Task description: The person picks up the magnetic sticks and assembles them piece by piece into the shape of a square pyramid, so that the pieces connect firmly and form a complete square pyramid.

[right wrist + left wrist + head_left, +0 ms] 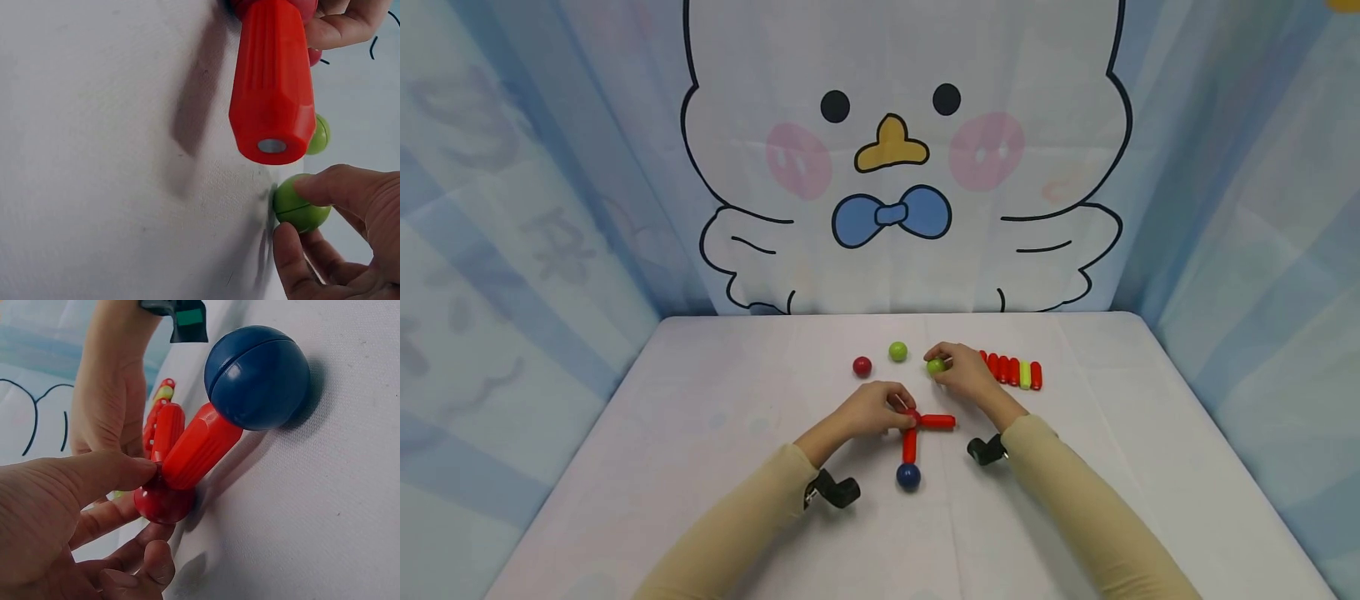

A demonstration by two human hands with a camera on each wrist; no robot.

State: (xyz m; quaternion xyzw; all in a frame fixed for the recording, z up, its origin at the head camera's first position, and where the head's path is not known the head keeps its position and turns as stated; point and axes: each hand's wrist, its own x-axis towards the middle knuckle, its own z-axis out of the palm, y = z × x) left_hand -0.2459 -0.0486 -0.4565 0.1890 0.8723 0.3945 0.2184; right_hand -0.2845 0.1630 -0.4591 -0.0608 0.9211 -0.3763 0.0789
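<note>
My left hand (874, 408) pinches a red ball (165, 501) between thumb and fingers. Two red rods are joined to that ball: one rod (937, 422) points right, the other (203, 447) runs toward me and ends in a dark blue ball (908, 477). In the right wrist view, the right-pointing rod (273, 87) shows a bare metal disc at its tip. Farther back, my right hand (964, 372) holds a green ball (302, 203) between thumb and fingers, at the table surface.
Behind my hands lie a loose red ball (862, 367) and another green ball (898, 352). A row of several red rods (1003, 369) with one yellow-green rod (1026, 375) lies beside my right hand, partly hidden by it. A printed curtain (895, 275) hangs behind the table (700, 417).
</note>
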